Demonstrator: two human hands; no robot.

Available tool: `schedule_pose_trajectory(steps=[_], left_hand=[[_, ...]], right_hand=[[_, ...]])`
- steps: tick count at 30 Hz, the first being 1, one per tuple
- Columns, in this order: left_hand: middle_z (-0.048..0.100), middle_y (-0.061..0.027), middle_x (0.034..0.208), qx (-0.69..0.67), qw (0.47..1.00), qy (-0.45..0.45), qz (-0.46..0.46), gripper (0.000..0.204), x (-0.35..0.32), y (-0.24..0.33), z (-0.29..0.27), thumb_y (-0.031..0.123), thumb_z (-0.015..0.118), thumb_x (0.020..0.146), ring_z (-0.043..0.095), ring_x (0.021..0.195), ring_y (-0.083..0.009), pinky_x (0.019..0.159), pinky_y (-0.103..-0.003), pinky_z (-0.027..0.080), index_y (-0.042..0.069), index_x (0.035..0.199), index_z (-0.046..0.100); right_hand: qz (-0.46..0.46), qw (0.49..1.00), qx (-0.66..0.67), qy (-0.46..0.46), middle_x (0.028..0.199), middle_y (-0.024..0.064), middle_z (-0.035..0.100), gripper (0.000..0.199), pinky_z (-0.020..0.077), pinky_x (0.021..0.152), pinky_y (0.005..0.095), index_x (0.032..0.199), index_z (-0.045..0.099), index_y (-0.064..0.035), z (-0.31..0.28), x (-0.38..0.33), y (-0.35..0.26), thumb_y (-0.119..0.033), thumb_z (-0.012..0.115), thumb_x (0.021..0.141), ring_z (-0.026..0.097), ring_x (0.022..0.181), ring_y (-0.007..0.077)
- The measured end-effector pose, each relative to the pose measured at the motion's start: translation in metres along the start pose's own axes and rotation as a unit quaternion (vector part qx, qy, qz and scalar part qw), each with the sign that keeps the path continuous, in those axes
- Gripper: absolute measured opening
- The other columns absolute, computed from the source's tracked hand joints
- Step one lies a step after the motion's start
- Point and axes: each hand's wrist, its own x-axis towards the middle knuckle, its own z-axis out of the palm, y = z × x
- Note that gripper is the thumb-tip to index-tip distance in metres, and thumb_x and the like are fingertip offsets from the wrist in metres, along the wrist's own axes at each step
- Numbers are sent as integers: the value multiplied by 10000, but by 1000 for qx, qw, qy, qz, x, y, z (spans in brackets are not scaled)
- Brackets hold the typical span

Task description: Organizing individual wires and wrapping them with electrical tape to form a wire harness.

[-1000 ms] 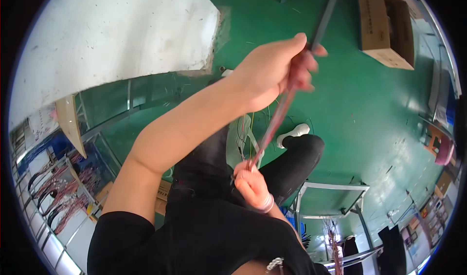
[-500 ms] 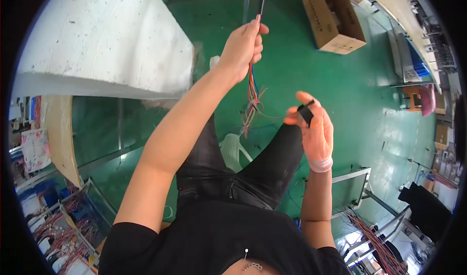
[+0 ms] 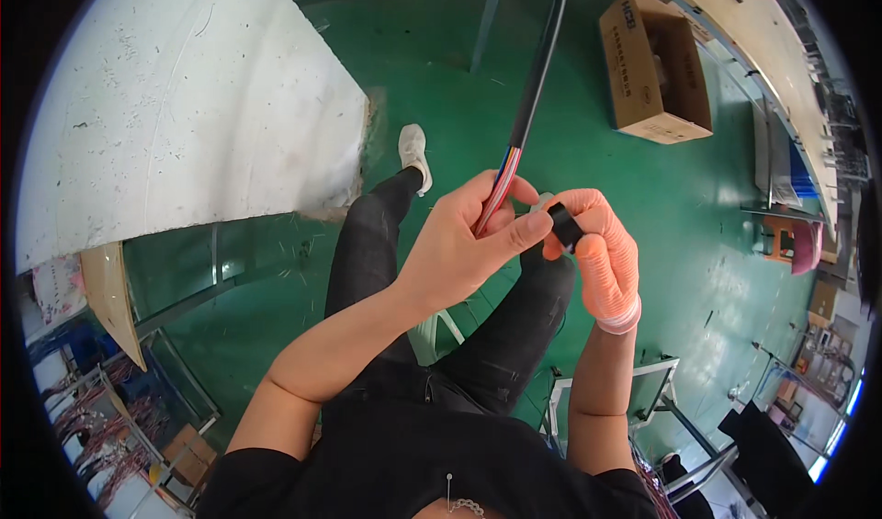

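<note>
A bundle of thin red, white and blue wires (image 3: pixel 503 184) comes out of a black cable sleeve (image 3: pixel 540 69) that slants up past the top edge. My bare left hand (image 3: pixel 464 234) is closed around these wires just below the sleeve's end. Its thumb stretches right, up to a short black piece (image 3: pixel 565 228) whose exact kind I cannot make out. My right hand (image 3: pixel 602 243), in an orange-pink glove, pinches that piece between its fingers. Both hands meet above my knees. The lower ends of the wires are hidden behind my left hand.
A large white block (image 3: pixel 193 106) stands at the left. An open cardboard box (image 3: pixel 657 69) sits on the green floor (image 3: pixel 441 50) at the upper right, beside a long workbench (image 3: pixel 781 50). Metal frames (image 3: pixel 657 386) stand at the lower right. Wire bundles lie on the lower-left rack.
My left hand has come down and nearer with the cable, and the right hand has moved slightly left, so they now meet. The wires' loose ends have gone out of sight.
</note>
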Motion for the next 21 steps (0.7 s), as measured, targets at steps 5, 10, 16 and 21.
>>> schedule_pose_trajectory(steps=[5,10,16,21], left_hand=[[388,85,669,-40,998,-18,-35,289,6,-1,-10,258,674,886,347,583,-3,518,-179,292,21,1001,557],[419,69,690,-80,993,-31,-86,213,11,2,-14,240,643,908,344,568,-2,491,-179,271,45,941,564],[389,90,673,46,999,-16,-21,189,6,-2,-8,223,597,939,295,550,2,484,-179,244,44,906,549],[368,94,672,149,986,59,42,159,4,-11,-12,172,586,942,279,571,7,488,-181,228,34,884,533]], right_hand=[[-11,995,-50,-86,1036,180,539,358,437,686,295,846,505,-3,-5,20,4,-333,466,979,530,745,164],[-30,994,-29,-104,1081,200,523,322,448,703,306,855,512,5,-9,24,7,-292,477,974,534,760,176],[72,992,-52,-90,1033,165,545,311,454,711,312,816,525,4,-2,30,-6,-266,495,967,541,752,173],[57,975,-196,-92,794,80,549,359,412,554,231,642,495,-5,5,30,-14,-202,473,941,513,630,115]])
